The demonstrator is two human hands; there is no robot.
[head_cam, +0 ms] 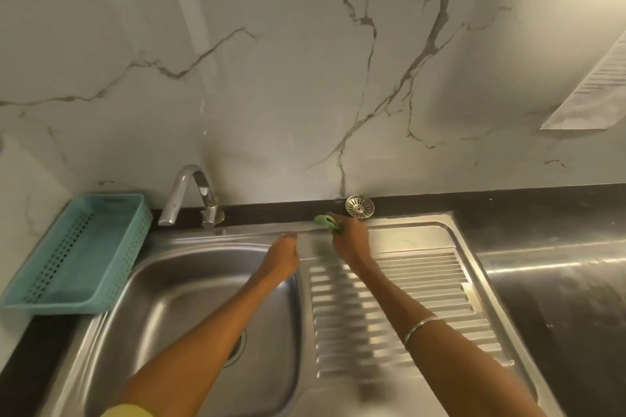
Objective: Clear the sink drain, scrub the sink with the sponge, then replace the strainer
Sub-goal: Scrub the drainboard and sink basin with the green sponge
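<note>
Sponge (325, 222), green, gripped by right hand (349, 240) on sink (210, 284) back rim; left hand (283, 256) fingertips rest there, uncurled; strainer (359, 207) at one o'clock.

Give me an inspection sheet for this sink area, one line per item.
Surface: steel sink with ribbed drainboard, set in a dark counter.
Job's things: green sponge on the sink's back rim; strainer out of the drain, on the back ledge.
Clutter: teal basket left of the sink.
Hands: right hand grips the sponge; left hand near the rim, holding nothing seen.
Cables: nothing seen.
Surroundings: faucet, marble wall, paper sheet.
</note>
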